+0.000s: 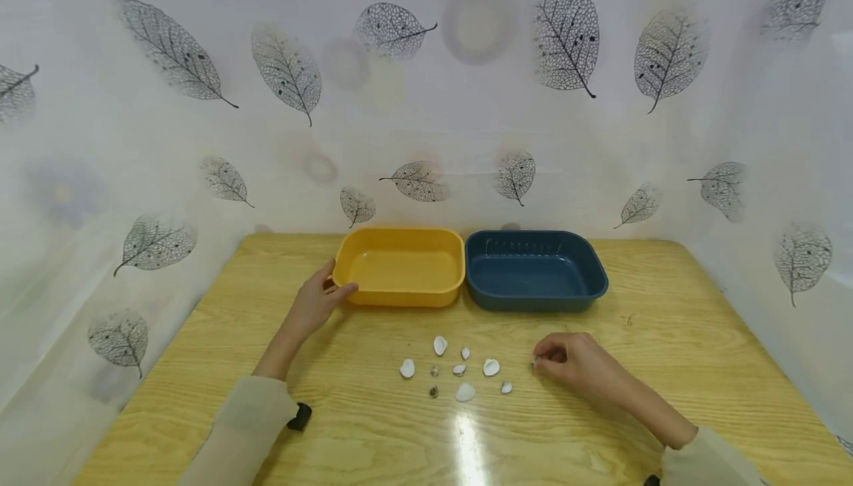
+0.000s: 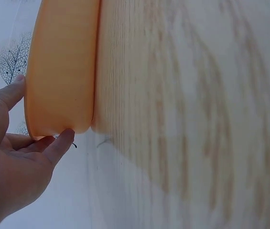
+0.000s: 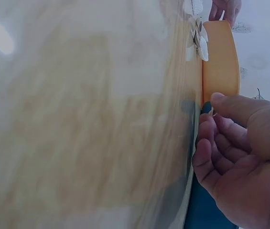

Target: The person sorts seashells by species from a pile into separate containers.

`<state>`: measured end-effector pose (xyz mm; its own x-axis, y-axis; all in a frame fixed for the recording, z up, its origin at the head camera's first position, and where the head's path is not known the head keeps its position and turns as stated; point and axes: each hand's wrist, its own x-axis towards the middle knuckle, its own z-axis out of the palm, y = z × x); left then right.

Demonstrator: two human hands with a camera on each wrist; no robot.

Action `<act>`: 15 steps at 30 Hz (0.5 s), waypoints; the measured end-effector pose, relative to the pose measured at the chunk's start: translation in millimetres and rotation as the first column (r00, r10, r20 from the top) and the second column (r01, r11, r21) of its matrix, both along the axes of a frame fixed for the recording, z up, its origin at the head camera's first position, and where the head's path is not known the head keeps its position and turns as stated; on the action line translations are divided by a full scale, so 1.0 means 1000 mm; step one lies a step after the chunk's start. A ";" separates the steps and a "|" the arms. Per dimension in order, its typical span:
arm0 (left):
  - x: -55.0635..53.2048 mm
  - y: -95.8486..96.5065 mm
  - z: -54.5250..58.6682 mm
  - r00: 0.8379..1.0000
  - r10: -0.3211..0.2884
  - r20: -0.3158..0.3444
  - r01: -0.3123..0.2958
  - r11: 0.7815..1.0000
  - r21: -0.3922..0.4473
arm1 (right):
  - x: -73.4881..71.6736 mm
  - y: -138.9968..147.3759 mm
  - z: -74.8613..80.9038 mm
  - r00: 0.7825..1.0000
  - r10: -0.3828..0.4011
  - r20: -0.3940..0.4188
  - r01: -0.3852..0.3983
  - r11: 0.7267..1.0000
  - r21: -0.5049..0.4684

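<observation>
At the left end of the yellow plastic tray, my left hand holds the corner. Its thumb lies at the front rim and its fingers against the side wall, as the left wrist view also shows. My right hand is low over the table, right of the scattered shells, pinching a small shell between thumb and fingertips. Most of that shell is hidden by the fingers. Several white shells, among them a broad fan-shaped shell, and a small dark shell lie loosely grouped between the hands.
Beside the yellow tray, close against its right end, stands a dark blue tray. Both trays sit near the back edge of the wooden table. A white leaf-printed curtain hangs behind and along both sides.
</observation>
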<state>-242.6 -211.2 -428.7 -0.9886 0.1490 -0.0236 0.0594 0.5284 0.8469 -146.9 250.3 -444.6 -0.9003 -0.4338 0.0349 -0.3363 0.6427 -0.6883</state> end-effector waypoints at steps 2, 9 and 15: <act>0.000 0.000 0.000 1.000 -0.001 -0.001 0.001 1.000 -0.005 | -0.001 -0.001 0.001 1.000 -0.002 0.004 0.002 1.000 -0.024; -0.001 0.000 0.000 1.000 -0.007 0.001 0.007 1.000 -0.004 | -0.006 -0.005 0.009 0.997 -0.043 0.065 0.052 0.989 -0.140; -0.001 0.000 -0.002 1.000 -0.008 -0.001 0.008 1.000 -0.004 | -0.013 -0.012 0.022 0.993 -0.059 0.099 0.079 0.972 -0.223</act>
